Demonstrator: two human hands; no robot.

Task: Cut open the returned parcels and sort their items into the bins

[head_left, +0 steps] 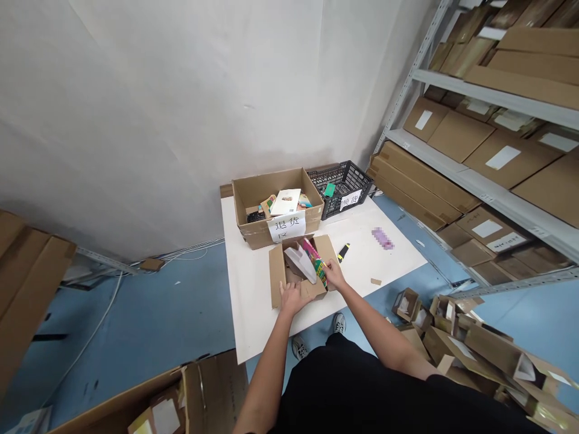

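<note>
A small opened cardboard box [277,280] stands on the white table, its flaps folded outward. My left hand [292,297] grips the near side of this box, fingers over the edge and thumb spread to the right. At the box's right side, my right hand [333,275] is closed on a colourful pink, yellow and green packet [319,269], which leans tilted in the box. White paper [298,263] sticks up beside the packet. Just beyond the right hand lies a yellow-and-black box cutter [344,252]. My right fingertips are partly hidden.
Behind the small box stands a larger carton [253,235] holding books and packets, with a handwritten sign. A black plastic crate [332,208] holds a green item. A blurred purple item [383,238] lies on the table [246,313]. Shelves [479,181] and discarded boxes [474,355] are at right.
</note>
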